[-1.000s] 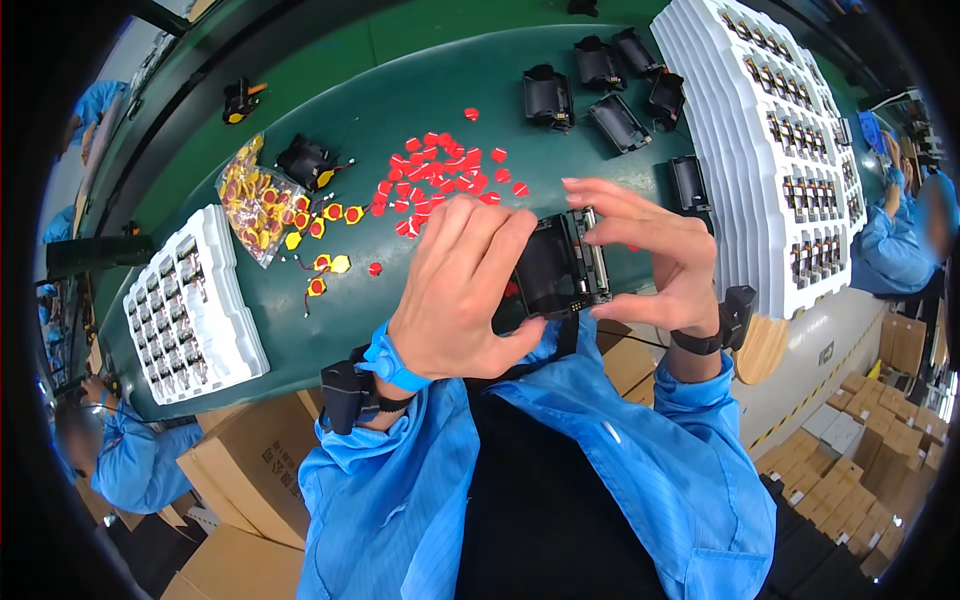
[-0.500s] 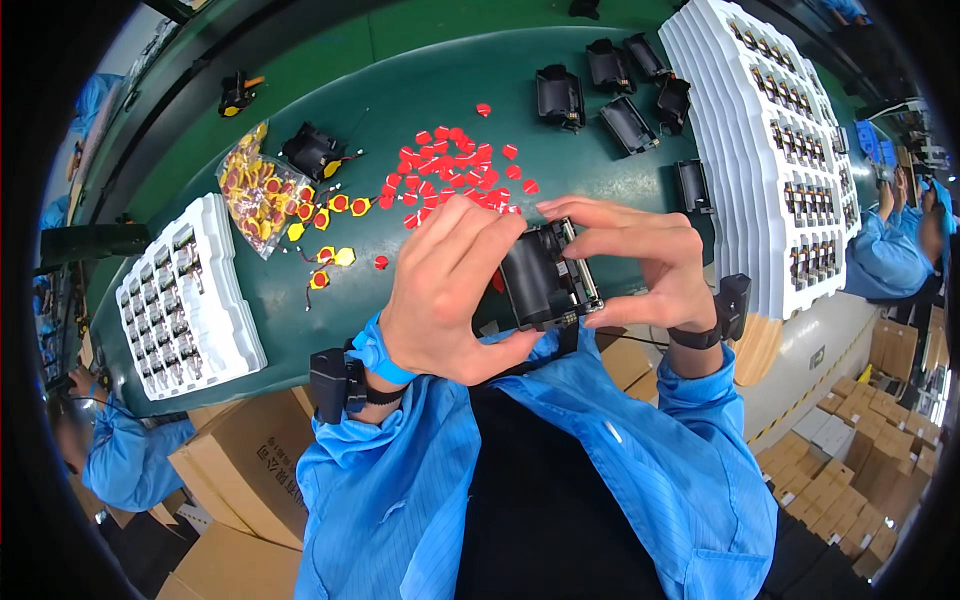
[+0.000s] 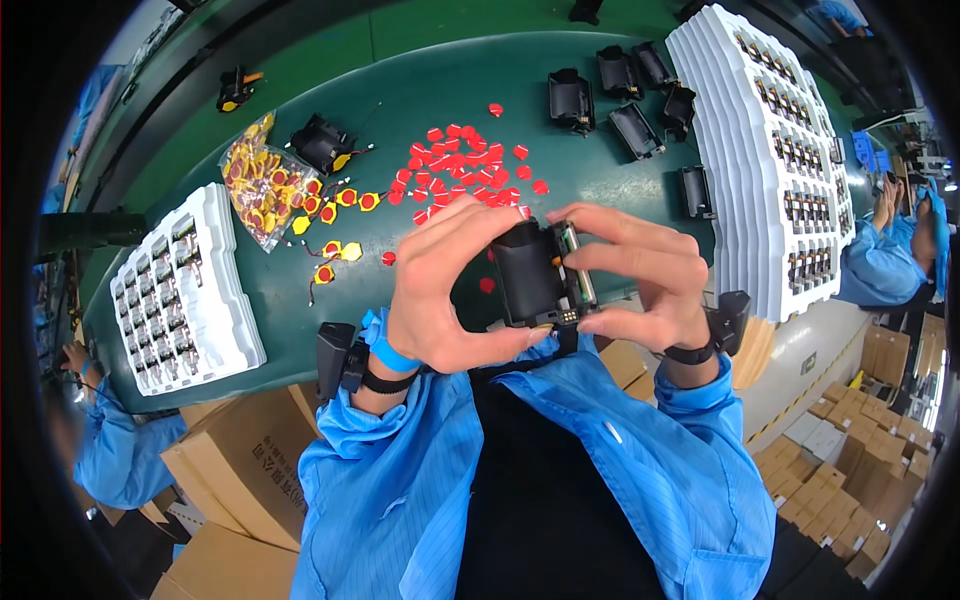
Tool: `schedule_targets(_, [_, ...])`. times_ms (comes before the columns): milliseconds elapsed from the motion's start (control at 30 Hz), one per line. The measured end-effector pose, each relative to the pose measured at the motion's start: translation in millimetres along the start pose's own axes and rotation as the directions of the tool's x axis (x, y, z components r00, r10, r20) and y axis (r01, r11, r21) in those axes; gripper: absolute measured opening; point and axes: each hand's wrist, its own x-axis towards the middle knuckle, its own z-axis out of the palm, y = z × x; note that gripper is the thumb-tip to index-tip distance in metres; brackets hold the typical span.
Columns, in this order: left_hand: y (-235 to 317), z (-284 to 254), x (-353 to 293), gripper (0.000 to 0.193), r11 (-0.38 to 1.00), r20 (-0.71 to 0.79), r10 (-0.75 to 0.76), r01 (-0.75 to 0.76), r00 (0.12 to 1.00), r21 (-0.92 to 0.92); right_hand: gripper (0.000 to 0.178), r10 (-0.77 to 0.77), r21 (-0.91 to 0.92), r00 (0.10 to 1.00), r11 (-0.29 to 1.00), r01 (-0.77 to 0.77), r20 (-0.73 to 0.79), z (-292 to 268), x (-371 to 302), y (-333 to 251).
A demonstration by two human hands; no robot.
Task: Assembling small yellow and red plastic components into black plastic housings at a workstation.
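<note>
Between my hands, near the table's front edge, is a black plastic housing with a rounded body. My left hand grips its left side, thumb at the lower edge and fingers over the upper edge. On the right side sits a narrow part with a small circuit board, greenish and metallic. My right hand pinches that part, fingers above and thumb below. How firmly the part is seated in the housing I cannot tell. Just beyond lie many loose red pieces, some close to my left fingers.
At left are a white tray of small assemblies, a clear bag of yellow-and-red parts, wired yellow parts and a black housing. Several black housings lie at right, beside stacked white trays. Co-workers sit at both sides.
The housing has turned slightly in my hands, and more of the circuit board shows at its right side. My right fingers have shifted along that part. The view has moved a little.
</note>
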Motion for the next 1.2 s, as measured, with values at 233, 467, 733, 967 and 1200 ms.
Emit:
schedule_targets(233, [5, -5, -3, 0.070, 1.000, 0.016, -0.021, 0.022, 1.000, -0.021, 0.047, -0.075, -0.167, 0.978, 0.980, 0.108, 0.195, -4, 12, -18])
schedule_targets(467, [14, -5, -8, 0.074, 0.987, -0.048, -0.009, 0.017, 0.999, 0.159, 0.051, 0.038, -0.115, 0.996, 0.993, -0.029, 0.076, 8, 5, -17])
schedule_targets(733, [20, 3, -5, 0.069, 0.980, 0.062, -0.148, 0.137, 0.987, 0.144, 0.008, 0.357, -0.006, 0.910, 0.930, -0.367, -0.212, 33, -3, -10])
schedule_targets(967, [14, 20, -12, 0.037, 0.898, -0.111, -0.430, 0.413, 0.896, -0.149, 0.015, 0.217, -0.150, 0.925, 0.950, -0.273, -0.311, 52, -3, -15])
schedule_targets(1200, [13, 26, -13, 0.025, 0.884, -0.181, -0.467, 0.457, 0.865, -0.097, 0.025, 0.120, -0.239, 0.953, 0.952, -0.190, -0.279, 57, -5, -19])
